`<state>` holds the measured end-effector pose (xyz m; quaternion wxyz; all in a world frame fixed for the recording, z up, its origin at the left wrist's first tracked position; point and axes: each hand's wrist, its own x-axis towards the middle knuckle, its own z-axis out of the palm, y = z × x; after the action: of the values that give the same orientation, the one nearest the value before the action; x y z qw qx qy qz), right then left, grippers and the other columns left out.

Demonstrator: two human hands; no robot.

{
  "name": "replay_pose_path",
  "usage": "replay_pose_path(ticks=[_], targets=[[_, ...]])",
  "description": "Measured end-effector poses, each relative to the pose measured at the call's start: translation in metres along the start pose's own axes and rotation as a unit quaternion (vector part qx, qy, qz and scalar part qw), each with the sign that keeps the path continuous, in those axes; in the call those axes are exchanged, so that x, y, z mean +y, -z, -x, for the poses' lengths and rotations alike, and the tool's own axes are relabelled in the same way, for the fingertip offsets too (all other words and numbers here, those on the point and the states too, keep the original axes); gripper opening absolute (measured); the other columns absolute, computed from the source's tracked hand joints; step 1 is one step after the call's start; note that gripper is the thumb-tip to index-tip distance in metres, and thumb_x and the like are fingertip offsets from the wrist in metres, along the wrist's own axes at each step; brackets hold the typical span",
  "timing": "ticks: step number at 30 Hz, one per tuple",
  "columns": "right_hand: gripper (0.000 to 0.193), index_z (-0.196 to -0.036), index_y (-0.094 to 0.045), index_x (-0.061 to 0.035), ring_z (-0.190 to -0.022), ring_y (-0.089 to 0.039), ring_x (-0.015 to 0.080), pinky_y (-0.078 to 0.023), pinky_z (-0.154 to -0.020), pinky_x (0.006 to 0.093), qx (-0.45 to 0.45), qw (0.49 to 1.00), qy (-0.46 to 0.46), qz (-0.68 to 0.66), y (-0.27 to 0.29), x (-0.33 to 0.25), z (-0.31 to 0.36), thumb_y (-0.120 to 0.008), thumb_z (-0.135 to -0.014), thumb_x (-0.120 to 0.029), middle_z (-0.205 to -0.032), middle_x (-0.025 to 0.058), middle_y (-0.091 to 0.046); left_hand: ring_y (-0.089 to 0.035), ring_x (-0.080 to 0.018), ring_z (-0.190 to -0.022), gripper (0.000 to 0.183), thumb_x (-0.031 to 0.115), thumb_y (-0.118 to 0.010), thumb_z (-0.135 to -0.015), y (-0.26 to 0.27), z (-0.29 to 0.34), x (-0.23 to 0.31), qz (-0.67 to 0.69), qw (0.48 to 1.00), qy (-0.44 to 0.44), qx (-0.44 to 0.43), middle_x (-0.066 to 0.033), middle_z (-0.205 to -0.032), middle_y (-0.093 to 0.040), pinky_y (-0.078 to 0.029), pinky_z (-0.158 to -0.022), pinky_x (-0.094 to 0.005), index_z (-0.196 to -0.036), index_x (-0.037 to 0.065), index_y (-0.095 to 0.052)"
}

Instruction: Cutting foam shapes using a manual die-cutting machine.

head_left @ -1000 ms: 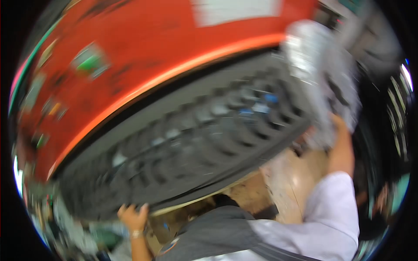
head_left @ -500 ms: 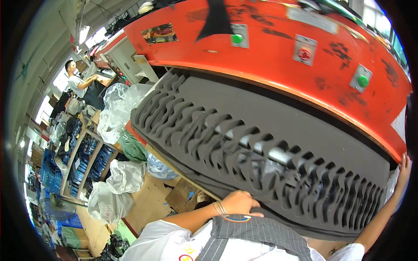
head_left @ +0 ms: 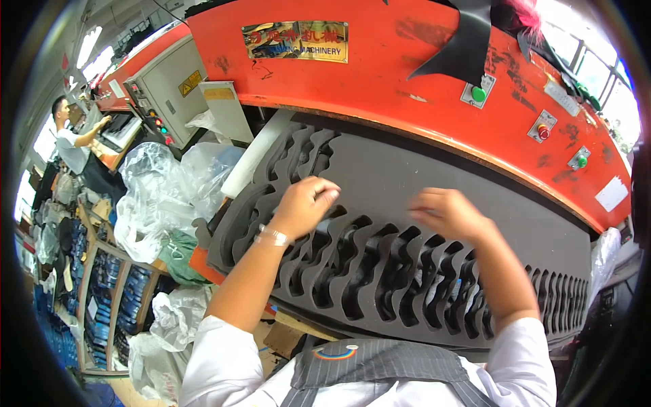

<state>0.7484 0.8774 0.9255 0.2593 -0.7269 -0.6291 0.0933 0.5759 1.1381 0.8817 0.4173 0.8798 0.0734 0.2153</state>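
Note:
A thick dark grey foam sheet [head_left: 434, 183] lies under the red machine, with rows of wavy slots cut through its near half and left end. Above the left part of this sheet is my left hand [head_left: 302, 209], a bracelet at its wrist. Its thumb and fingers are curled together, and whatever they may hold is hidden. My right hand [head_left: 451, 214] hovers over the sheet's uncut middle, pointing left, its fingers smeared by motion. A dark narrow piece [head_left: 322, 161] shows in a slot at the far left; its kind is unclear.
The red machine beam [head_left: 380, 74] spans the far side, with green and red buttons and a black scrap hanging over it. Clear plastic bags [head_left: 156, 197] crowd the left. Beyond stand a grey control cabinet [head_left: 166, 91], a shelf of blue items [head_left: 115, 285] and another person [head_left: 74, 146].
My left hand has risen from the sheet's near edge to above its left part. My right hand has left the far right end and come to the middle. The view has shifted left.

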Motion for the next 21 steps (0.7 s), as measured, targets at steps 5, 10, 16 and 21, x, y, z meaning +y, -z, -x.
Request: replay_pose_path(ticks=[5,10,16,21], targets=[[0.017,-0.091,-0.070,-0.0087,-0.089,-0.063,0.0303,-0.052,-0.076,0.0404,0.109,0.994,0.005,-0.006,-0.121,-0.024,-0.122,-0.061,-0.084,-0.022,-0.091,0.0085,-0.066,-0.060,-0.0345,-0.084,0.013,0.014,-0.070,-0.079,-0.021,0.012,-0.118,-0.153,0.987,-0.007,0.048,-0.0132,-0.087,-0.062,-0.049,-0.074,-0.0412,-0.084,0.003,-0.063],[0.019,-0.095,-0.073,-0.0110,-0.091,-0.069,0.0285,-0.055,-0.075,0.0386,-0.121,0.953,-0.218,0.172,-0.158,-0.041,-0.185,-0.062,-0.082,-0.019,-0.096,0.0097,-0.070,-0.061,-0.0362,-0.080,0.016,0.011,-0.072,-0.076,-0.019,0.023,-0.116,-0.173,0.983,0.045,0.041,-0.0142,-0.085,-0.061,-0.049,-0.070,-0.0419,-0.085,0.003,-0.063],[0.018,-0.092,-0.072,-0.0069,-0.094,-0.069,0.0290,-0.056,-0.075,0.0379,-0.190,0.931,-0.237,0.200,-0.159,-0.050,-0.208,-0.064,-0.081,-0.020,-0.096,0.0118,-0.071,-0.061,-0.0389,-0.083,0.023,0.010,-0.074,-0.072,-0.012,0.023,-0.123,-0.133,0.990,0.039,0.016,-0.0167,-0.086,-0.062,-0.050,-0.071,-0.0447,-0.088,0.001,-0.061],[0.023,-0.096,-0.072,-0.0060,-0.096,-0.069,0.0278,-0.056,-0.077,0.0391,-0.150,0.929,-0.282,0.185,-0.173,-0.042,-0.204,-0.067,-0.079,-0.021,-0.101,0.0123,-0.071,-0.060,-0.0420,-0.087,0.031,0.007,-0.070,-0.074,-0.021,0.027,-0.114,-0.102,0.991,0.065,0.065,-0.0208,-0.090,-0.062,-0.049,-0.072,-0.0486,-0.095,0.003,-0.047]])
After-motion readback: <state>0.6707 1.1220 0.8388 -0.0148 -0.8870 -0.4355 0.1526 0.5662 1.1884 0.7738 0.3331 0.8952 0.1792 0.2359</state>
